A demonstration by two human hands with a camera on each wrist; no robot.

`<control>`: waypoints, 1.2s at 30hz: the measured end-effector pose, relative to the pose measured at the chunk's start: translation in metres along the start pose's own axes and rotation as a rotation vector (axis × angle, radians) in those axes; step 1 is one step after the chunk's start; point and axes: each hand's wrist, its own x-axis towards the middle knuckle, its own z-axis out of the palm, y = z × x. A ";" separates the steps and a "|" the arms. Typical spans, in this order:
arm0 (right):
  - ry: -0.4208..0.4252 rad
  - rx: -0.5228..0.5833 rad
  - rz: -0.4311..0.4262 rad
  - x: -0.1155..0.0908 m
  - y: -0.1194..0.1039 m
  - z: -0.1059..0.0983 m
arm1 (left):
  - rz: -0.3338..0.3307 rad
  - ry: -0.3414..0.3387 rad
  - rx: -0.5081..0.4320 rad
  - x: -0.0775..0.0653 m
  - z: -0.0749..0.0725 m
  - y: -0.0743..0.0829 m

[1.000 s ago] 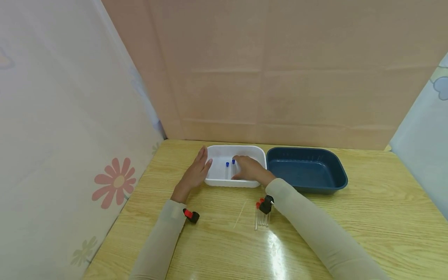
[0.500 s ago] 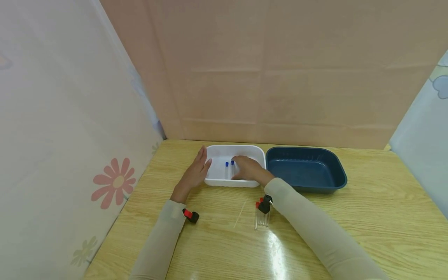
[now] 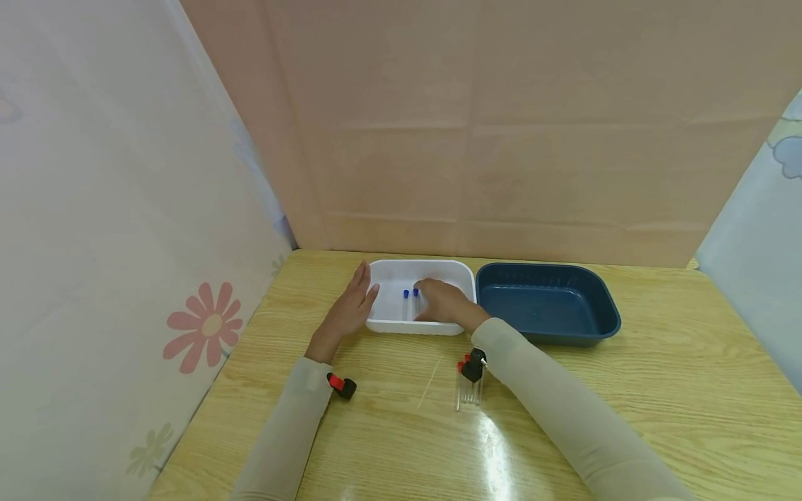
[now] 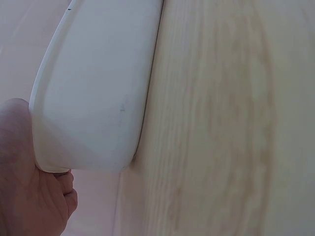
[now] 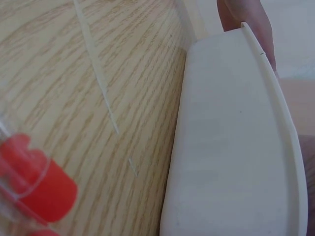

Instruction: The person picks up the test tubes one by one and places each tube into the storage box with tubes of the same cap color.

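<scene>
In the head view, my left hand (image 3: 349, 310) holds the left end of a white tray (image 3: 421, 328), its thumb over the rim and fingers outside the wall. My right hand (image 3: 443, 302) reaches into that tray, fingers and thumb bent around a clear test tube with a blue cap (image 3: 416, 292). Just left of it lies another blue-capped test tube (image 3: 405, 306). The palm covers whatever lies further right. In the left wrist view, the left thumb (image 4: 15, 115) crosses the tray's rim (image 4: 42, 73). The right hand's fingers are mostly hidden in the right wrist view.
A dark blue tray (image 3: 610, 327) stands right of the white one. Several red-capped test tubes (image 3: 460, 393) lie on the wooden table (image 3: 388, 445), partly under the right wrist's camera. A pale strip (image 3: 429, 383) marks the tabletop. A brown sheet (image 3: 476, 174) rises behind.
The blue cap at my right fingertips has dropped slightly toward me and left, level with the other cap. My left hand and both trays look still.
</scene>
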 end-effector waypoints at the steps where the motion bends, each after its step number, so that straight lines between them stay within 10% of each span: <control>1: 0.000 0.002 0.000 0.000 0.000 0.000 | -0.001 0.000 0.001 0.000 0.000 0.000; 36: 0.048 0.018 -0.020 -0.014 0.005 -0.010 | 0.016 -0.002 -0.001 -0.002 -0.002 0.001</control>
